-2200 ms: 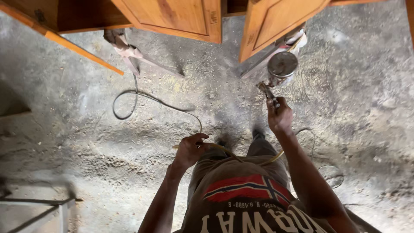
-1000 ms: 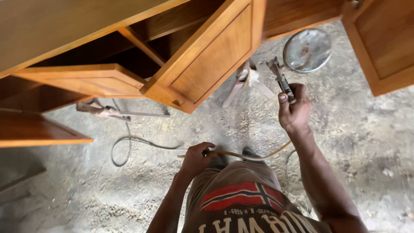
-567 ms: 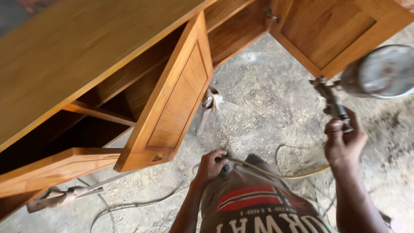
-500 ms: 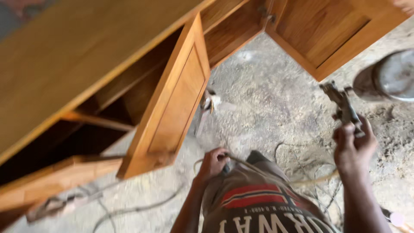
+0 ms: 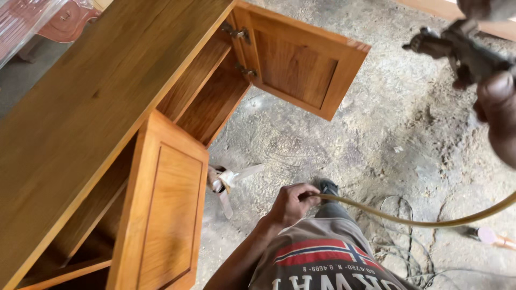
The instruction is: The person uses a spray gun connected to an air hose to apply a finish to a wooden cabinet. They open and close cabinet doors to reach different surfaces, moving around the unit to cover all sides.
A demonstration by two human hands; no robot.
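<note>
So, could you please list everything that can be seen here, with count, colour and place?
cabinet: one, orange-brown wood, left, long top
cabinet doors: two, same wood, both open, one upper middle, one lower left
spray gun: one, dark metal, upper right
hose: one, yellowish, from lower middle to right edge
wrapped tool: one, pale, on floor beside the near door
thin cords: several, grey, floor lower right
floor: grey, dusty
left hand: one, closed on hose
right hand: one, holds spray gun

I stand in a woodworking shop: an unfinished wooden cabinet with open doors, on a dusty concrete floor.
</note>
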